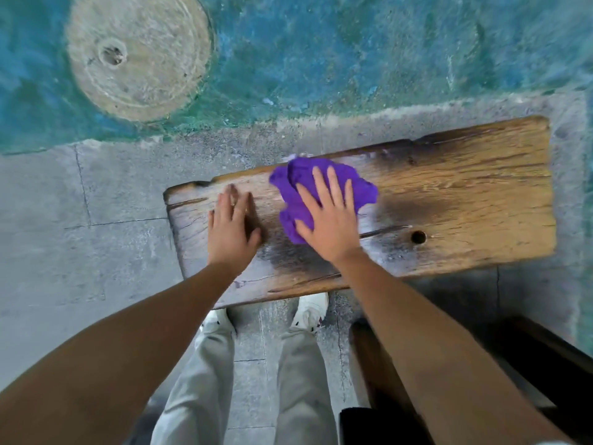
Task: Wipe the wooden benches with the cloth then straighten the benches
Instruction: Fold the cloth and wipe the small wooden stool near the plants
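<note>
The right hand (330, 220) lies flat, fingers spread, pressing a crumpled purple cloth (308, 194) onto the top of a weathered brown wooden plank bench (465, 194), a little left of the bench's middle and reaching to its far edge. The hand presses the cloth rather than gripping it. The left hand (232, 226) rests open and flat on the bare wood near the left end, steadying the bench and holding nothing.

The wiping looks part done: the right half, with its round hole (418, 237) near the near edge, seems not yet reached by the cloth.

Risks from here, as I judge them: the wood is rough and split, with long cracks near the left end and beside the hole, so the cloth could snag or a bare palm could catch a splinter. A hard push toward the far edge could sweep the bunched cloth off onto the grey concrete floor (80, 220). A second dark wooden bench (545, 364) stands near the right leg and could be knocked when straightening begins.
</note>
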`<act>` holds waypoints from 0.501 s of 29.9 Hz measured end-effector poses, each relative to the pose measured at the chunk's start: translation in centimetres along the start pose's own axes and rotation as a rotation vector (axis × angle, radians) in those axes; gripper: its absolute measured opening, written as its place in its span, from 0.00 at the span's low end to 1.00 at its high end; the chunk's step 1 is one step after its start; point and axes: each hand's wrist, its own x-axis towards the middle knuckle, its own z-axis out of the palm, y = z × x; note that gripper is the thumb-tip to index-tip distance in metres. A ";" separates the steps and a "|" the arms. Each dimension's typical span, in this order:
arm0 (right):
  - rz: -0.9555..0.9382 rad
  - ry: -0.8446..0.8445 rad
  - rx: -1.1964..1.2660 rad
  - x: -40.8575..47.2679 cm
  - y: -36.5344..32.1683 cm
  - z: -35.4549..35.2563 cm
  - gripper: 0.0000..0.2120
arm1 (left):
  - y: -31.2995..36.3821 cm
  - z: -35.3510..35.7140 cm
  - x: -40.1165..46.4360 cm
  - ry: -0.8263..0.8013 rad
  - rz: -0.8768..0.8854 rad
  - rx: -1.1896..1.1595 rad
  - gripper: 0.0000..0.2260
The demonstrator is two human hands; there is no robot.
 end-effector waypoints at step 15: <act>-0.005 -0.022 -0.034 1.1 -14.1 2.3 0.33 | -10.3 -5.7 0.1 0.109 -0.113 -0.649 0.19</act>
